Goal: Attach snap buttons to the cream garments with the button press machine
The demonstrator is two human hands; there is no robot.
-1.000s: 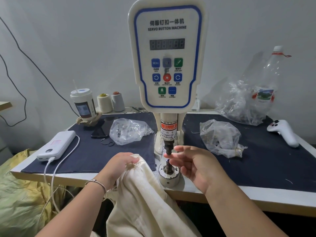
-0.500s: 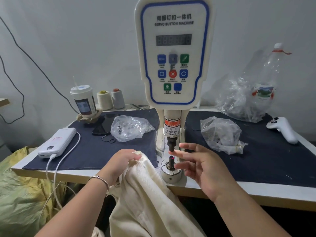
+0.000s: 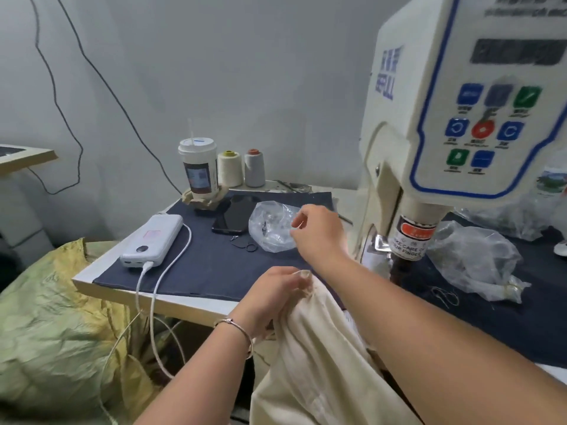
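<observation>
Dark blue cloth covers our counter (image 3: pixel 199 265). Our soft cream cotton garment (image 3: pixel 310 357) hangs limp off its front edge, bunched in our left hand (image 3: pixel 273 294), whose fingers pinch a fold. It looks light and floppy, so we judge it best held near the spot to be pressed. Our right hand (image 3: pixel 319 231) reaches to the crinkly clear plastic bag of snaps (image 3: pixel 270 228), fingers curled at its rim; whether they hold anything we cannot tell. Rightward stands the cream button press machine (image 3: pixel 445 124).

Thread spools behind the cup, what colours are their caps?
Left thread spool has a yellow cap, right thread spool an orange-red one; head view.
</observation>
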